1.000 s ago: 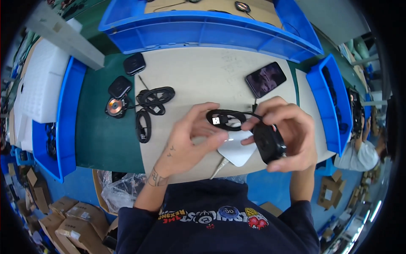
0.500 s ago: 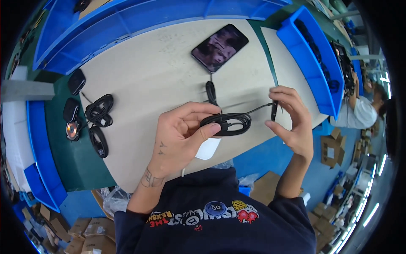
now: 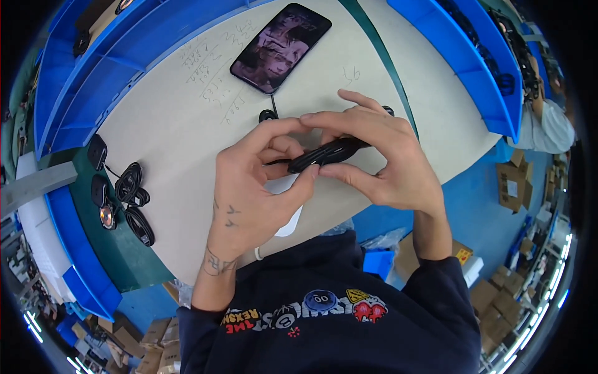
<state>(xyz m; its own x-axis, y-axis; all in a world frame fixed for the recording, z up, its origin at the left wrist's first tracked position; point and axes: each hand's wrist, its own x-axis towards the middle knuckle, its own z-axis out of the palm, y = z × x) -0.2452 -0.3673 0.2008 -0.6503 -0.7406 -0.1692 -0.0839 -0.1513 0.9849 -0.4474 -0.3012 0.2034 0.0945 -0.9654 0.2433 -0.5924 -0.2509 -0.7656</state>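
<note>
A coiled black cable (image 3: 328, 153) is held over the near part of the table, seen almost edge-on. My left hand (image 3: 249, 177) pinches its left end between thumb and fingers. My right hand (image 3: 395, 156) closes on the other end, thumb below and fingers above. A small dark rounded piece (image 3: 389, 111) shows behind my right fingers; whether it belongs to the cable I cannot tell. Past my hands lies a phone (image 3: 280, 51) with its screen lit, and a black cord (image 3: 272, 103) runs from its lower edge. A white object (image 3: 289, 222) is partly hidden under my left hand.
Black pucks (image 3: 98, 190) with coiled cables (image 3: 131, 185) lie at the table's left. Blue bins (image 3: 489, 93) stand at the far right, a blue rack (image 3: 149, 65) along the back. Handwriting marks the pale tabletop (image 3: 180, 131). Cardboard boxes (image 3: 514, 187) sit on the floor; a person is at far right.
My right hand has moved left from the cable's outstretched end to the coil, and both hands now meet on it. The coil has turned edge-on. The view has shifted, so the phone appears higher.
</note>
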